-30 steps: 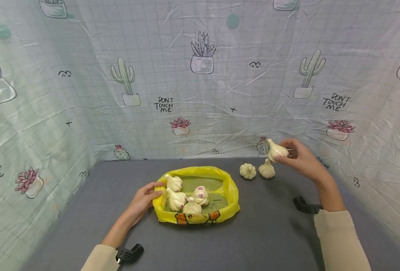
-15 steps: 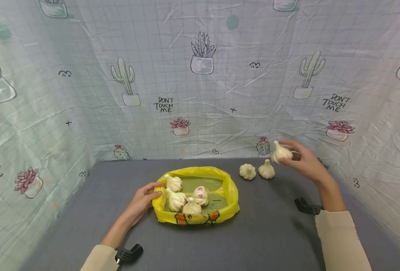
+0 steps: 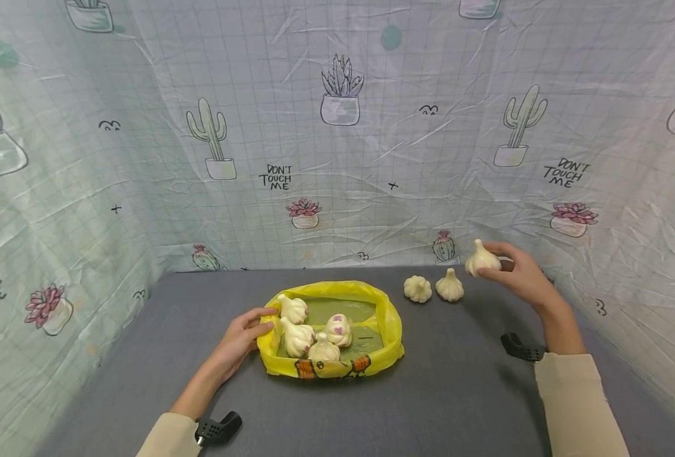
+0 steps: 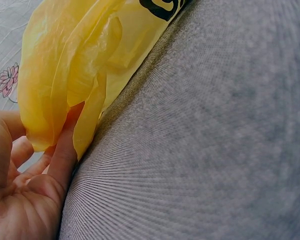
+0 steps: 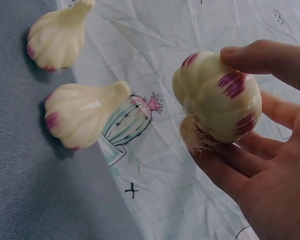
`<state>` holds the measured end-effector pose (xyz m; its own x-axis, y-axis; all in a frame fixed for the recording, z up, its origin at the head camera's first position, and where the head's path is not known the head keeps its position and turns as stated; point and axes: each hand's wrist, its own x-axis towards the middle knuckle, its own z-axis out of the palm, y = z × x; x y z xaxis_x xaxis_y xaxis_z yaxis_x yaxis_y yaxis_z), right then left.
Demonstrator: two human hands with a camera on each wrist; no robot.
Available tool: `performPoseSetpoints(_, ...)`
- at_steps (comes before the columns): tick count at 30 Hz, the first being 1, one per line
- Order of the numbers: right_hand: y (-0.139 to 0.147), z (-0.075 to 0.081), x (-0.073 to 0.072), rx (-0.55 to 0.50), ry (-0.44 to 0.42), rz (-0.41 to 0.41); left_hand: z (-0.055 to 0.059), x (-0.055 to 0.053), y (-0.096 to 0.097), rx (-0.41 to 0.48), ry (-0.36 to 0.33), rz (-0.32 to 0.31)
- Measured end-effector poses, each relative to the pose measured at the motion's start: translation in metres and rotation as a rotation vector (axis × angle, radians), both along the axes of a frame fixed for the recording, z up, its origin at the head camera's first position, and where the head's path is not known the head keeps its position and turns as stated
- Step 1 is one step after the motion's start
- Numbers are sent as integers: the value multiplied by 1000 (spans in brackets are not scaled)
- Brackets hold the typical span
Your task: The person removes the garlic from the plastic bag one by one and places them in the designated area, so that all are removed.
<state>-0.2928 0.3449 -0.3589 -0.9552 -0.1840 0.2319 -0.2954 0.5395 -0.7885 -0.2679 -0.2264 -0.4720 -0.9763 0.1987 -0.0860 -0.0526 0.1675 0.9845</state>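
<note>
My right hand [image 3: 523, 274] holds a garlic bulb [image 3: 482, 259] between thumb and fingers, raised above the far right of the table. Purple streaks and a tuft of roots show on this held garlic [image 5: 217, 97] in the right wrist view. Just left of it, two more garlic bulbs [image 3: 450, 285] stand side by side on the table. A yellow plastic bag [image 3: 393, 330] lies with its mouth spread wide, several garlic bulbs [image 3: 299, 337] gathered in its left half. At the bag's left side my left hand [image 3: 239, 339] pinches the rim, some fingertips hidden behind the plastic [image 4: 65, 75].
The dark grey table [image 3: 440, 400] ends at the back against a hanging cloth [image 3: 394, 146] printed with cacti, which also runs along both sides. Each wrist wears a black camera mount [image 3: 521, 348].
My right hand has moved slightly right and down with the garlic bulb, away from the two standing bulbs, and the bulb's neck has tipped more upright. My left hand and the bag stay put.
</note>
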Motion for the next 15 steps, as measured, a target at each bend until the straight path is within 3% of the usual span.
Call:
performPoseSetpoints(9, 6, -9, -5, 61, -32, -66, 0, 0, 0, -5, 1, -1)
performPoseSetpoints(15, 11, -18, -7, 39, -77, -79, 0, 0, 1, -6, -5, 11)
